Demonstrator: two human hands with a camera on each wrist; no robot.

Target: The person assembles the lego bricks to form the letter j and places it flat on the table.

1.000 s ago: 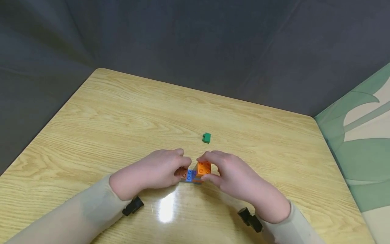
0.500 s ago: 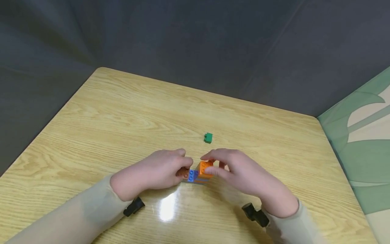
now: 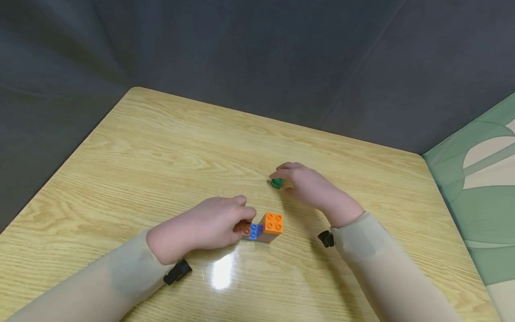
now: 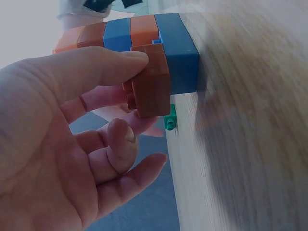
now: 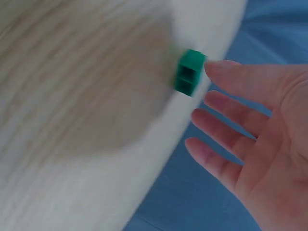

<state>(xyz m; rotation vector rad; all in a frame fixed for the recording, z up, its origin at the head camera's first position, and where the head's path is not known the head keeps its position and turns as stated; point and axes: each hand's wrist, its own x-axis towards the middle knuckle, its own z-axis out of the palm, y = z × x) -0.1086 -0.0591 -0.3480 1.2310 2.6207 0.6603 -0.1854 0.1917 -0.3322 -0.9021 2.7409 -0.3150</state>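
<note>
On the table stands a stack of toy building bricks, with a blue brick (image 4: 180, 57) at its base and a tall column topped by an orange brick (image 3: 274, 221). My left hand (image 3: 211, 222) pinches a reddish-brown brick (image 4: 156, 89) at the stack's left end, thumb on one side. Farther back lies a small green brick (image 3: 276, 183). Around it hovers my right hand (image 3: 307, 185), fingers spread and slightly bent. In the right wrist view the thumb tip comes close to the green brick (image 5: 189, 72); whether it touches cannot be told.
The wood-grain table (image 3: 181, 147) extends beyond both hands to its far edge. Dark fabric (image 3: 257, 58) hangs behind it. A green and cream patterned cloth (image 3: 483, 201) borders the right side. Black wrist cameras sit under both cuffs.
My right hand has let go of the orange brick on the stack and moved away, back to the green brick. My left hand has kept its grip on the reddish-brown brick.
</note>
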